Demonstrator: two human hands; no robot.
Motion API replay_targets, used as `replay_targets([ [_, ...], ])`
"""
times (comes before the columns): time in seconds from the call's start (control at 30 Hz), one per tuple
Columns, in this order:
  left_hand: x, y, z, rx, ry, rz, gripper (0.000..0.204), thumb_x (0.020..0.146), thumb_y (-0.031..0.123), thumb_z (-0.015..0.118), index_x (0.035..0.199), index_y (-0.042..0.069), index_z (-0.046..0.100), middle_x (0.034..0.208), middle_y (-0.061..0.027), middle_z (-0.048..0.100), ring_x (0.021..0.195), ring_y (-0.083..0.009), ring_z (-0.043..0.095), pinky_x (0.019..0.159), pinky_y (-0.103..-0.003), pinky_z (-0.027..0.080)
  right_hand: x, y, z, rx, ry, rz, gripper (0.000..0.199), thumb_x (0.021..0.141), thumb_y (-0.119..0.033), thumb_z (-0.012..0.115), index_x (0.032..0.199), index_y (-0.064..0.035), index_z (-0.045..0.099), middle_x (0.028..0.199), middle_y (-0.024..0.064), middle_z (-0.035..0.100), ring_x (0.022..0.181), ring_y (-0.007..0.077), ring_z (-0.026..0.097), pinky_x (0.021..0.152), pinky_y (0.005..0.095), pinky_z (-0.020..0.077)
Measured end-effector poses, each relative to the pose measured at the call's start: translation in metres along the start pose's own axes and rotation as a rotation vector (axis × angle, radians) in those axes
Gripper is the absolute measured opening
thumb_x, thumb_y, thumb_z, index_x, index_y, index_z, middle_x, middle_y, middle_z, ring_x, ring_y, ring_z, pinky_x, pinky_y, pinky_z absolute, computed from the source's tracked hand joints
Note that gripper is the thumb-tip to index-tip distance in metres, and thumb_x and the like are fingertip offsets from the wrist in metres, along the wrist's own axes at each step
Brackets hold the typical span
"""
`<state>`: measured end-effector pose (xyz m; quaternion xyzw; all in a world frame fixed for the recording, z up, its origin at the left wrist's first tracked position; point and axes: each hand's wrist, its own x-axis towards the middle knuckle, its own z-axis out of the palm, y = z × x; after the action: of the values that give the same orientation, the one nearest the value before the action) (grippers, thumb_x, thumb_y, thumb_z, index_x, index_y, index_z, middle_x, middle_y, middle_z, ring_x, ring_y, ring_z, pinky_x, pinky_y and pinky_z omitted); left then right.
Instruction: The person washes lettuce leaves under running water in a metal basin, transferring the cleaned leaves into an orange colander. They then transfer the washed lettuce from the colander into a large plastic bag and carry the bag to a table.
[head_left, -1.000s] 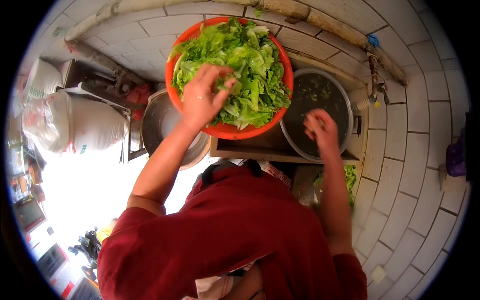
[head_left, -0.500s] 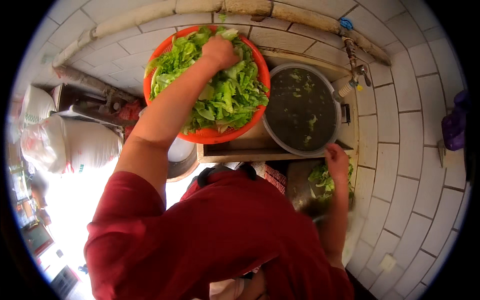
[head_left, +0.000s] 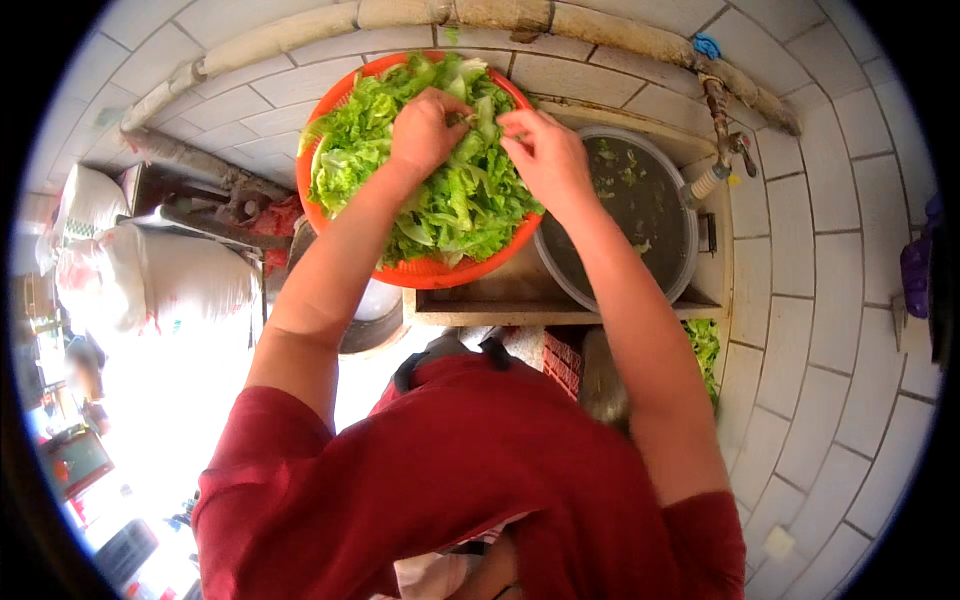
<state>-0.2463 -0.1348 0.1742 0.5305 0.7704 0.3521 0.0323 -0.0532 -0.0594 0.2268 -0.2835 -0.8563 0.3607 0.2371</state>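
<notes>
A red-orange plastic colander (head_left: 520, 232) is heaped with torn green lettuce leaves (head_left: 440, 205). Over the upper middle of the heap, my left hand (head_left: 428, 130) is closed, its thumb and fingers pinching what looks like a piece of lettuce. My right hand (head_left: 552, 160) hangs over the colander's right side, close to the left one, with thumb and forefinger apart and nothing visible between them. To the right stands a round, pale-rimmed tub (head_left: 690, 262) of dark water with bits of leaf afloat; my right forearm covers part of it.
The colander and tub rest on a shallow sink (head_left: 490, 312). A tap (head_left: 735, 150) on a wall pipe is right of the tub. More lettuce (head_left: 702, 350) lies below the sink's right end, partly behind my arm. White sacks (head_left: 180, 280) stand at the left; tiled walls close in the right.
My right hand has swung up and left from near the lower lettuce to the colander. My left hand has risen slightly out of the leaves. The view has shifted a little.
</notes>
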Motion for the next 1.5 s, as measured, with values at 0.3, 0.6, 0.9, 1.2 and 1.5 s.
replay_targets([
  [0.3, -0.009, 0.000, 0.011, -0.065, 0.061, -0.026, 0.013, 0.070, 0.007, 0.074, 0.083, 0.007, 0.072, 0.093, -0.0111, 0.067, 0.087, -0.0323, 0.065, 0.079, -0.041, 0.053, 0.049, 0.037, 0.062, 0.266, -0.087, 0.159, 0.010, 0.089, -0.013, 0.068, 0.095, -0.0055, 0.067, 0.086, 0.0059, 0.068, 0.076, 0.0184, 0.065, 0.068, 0.0322, 0.0498],
  [0.6, -0.012, 0.002, 0.008, -0.094, 0.051, -0.111, 0.016, 0.072, 0.009, 0.071, 0.087, 0.013, 0.073, 0.095, -0.0099, 0.066, 0.091, -0.0310, 0.064, 0.080, -0.041, 0.053, 0.075, 0.061, 0.028, 0.910, -0.093, 0.675, 0.021, 0.096, -0.023, 0.063, 0.108, -0.0055, 0.060, 0.095, 0.0063, 0.062, 0.089, 0.0167, 0.063, 0.072, 0.0291, 0.0513],
  [0.9, -0.009, 0.017, 0.002, 0.023, 0.016, -0.156, 0.033, 0.074, 0.030, 0.076, 0.104, 0.017, 0.071, 0.099, -0.0069, 0.064, 0.094, -0.0293, 0.064, 0.083, -0.040, 0.052, 0.096, 0.069, 0.048, 0.344, -0.326, 0.374, 0.034, 0.088, -0.028, 0.073, 0.106, 0.0005, 0.067, 0.094, 0.0063, 0.067, 0.085, 0.0135, 0.061, 0.072, 0.0316, 0.0489],
  [1.2, -0.009, 0.008, 0.012, 0.131, -0.041, -0.111, 0.028, 0.078, 0.025, 0.075, 0.105, 0.018, 0.073, 0.101, -0.0085, 0.064, 0.098, -0.0292, 0.064, 0.084, -0.040, 0.052, 0.062, 0.049, 0.033, 0.081, -0.198, 0.023, 0.021, 0.083, -0.017, 0.075, 0.102, -0.0082, 0.070, 0.091, 0.0052, 0.062, 0.083, 0.0191, 0.063, 0.073, 0.0335, 0.0507],
  [1.5, -0.007, 0.010, 0.015, 0.074, 0.020, -0.128, 0.017, 0.078, 0.020, 0.074, 0.094, 0.013, 0.073, 0.093, -0.0087, 0.064, 0.089, -0.0294, 0.065, 0.078, -0.040, 0.052, 0.054, 0.046, 0.052, 0.105, -0.008, 0.129, 0.020, 0.083, -0.013, 0.076, 0.100, -0.0051, 0.069, 0.090, 0.0055, 0.063, 0.079, 0.0155, 0.064, 0.070, 0.0300, 0.0513],
])
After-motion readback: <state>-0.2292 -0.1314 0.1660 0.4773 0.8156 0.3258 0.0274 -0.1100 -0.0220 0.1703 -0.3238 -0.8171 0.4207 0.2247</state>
